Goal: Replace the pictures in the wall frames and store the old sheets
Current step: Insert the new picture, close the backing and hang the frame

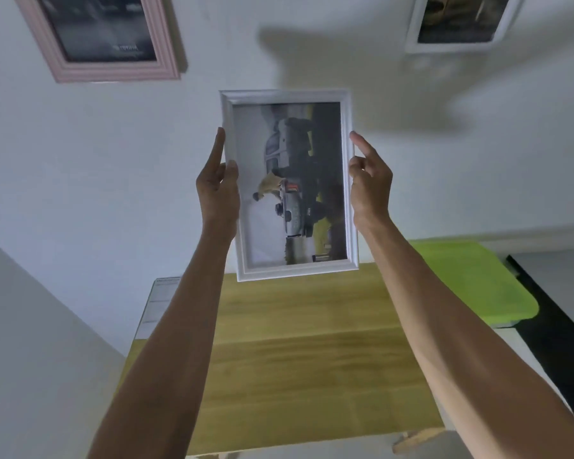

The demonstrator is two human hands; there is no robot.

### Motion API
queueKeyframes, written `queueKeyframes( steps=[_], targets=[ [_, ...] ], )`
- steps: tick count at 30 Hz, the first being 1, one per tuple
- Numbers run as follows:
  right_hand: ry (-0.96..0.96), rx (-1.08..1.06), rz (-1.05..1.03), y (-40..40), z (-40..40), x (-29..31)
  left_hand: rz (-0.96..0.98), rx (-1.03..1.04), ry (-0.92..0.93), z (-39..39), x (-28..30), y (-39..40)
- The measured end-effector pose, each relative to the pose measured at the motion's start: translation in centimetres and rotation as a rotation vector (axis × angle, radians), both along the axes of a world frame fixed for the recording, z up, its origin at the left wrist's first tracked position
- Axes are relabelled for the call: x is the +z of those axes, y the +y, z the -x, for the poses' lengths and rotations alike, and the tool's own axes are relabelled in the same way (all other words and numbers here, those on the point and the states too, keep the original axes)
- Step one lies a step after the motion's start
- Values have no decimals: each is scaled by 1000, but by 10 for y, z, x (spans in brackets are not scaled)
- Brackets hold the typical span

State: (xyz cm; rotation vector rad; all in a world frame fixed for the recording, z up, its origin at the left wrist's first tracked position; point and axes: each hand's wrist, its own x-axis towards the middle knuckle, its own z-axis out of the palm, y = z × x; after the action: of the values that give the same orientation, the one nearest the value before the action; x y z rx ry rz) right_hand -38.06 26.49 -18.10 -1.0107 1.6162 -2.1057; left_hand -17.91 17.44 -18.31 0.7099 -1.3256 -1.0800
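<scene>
A white picture frame (289,96) with a sideways photo of a pickup truck is held up against the white wall, above the table. My left hand (217,183) holds its left edge, thumb on the front and index finger lying along the side. My right hand (368,180) holds the right edge, index finger raised along the frame. A pink frame (113,72) with a dark picture hangs at the upper left. Another white frame (458,44) hangs at the upper right, cut off by the image edge.
A wooden table (312,342) stands against the wall below the frame. A white printed sheet (156,303) lies at its far left corner. A bright green surface (478,279) sits to the right, with a dark object (560,326) beyond it.
</scene>
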Motion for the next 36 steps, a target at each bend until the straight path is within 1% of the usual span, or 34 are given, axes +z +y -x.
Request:
queueKeyframes(
  steps=[4, 7, 10, 13, 17, 24, 31, 36],
  targets=[
    [84, 6, 116, -28, 18, 57, 120, 7, 13, 17, 61, -25],
    [127, 9, 197, -48, 29, 95, 180, 1, 59, 27, 99, -42],
    [151, 11, 252, -63, 39, 125, 208, -1, 101, 36, 128, -56],
    [142, 15, 278, -75, 49, 141, 228, -11, 118, 44, 143, -68],
    [128, 15, 272, -85, 57, 142, 215, -1, 115, 53, 145, -75],
    [152, -6, 246, -97, 61, 127, 172, 37, 121, 59, 126, -84],
    [133, -21, 255, -105, 64, 121, 207, 40, 131, 62, 122, -92],
    [155, -53, 248, -109, 66, 117, 273, 39, 158, 66, 121, -90]
  ],
)
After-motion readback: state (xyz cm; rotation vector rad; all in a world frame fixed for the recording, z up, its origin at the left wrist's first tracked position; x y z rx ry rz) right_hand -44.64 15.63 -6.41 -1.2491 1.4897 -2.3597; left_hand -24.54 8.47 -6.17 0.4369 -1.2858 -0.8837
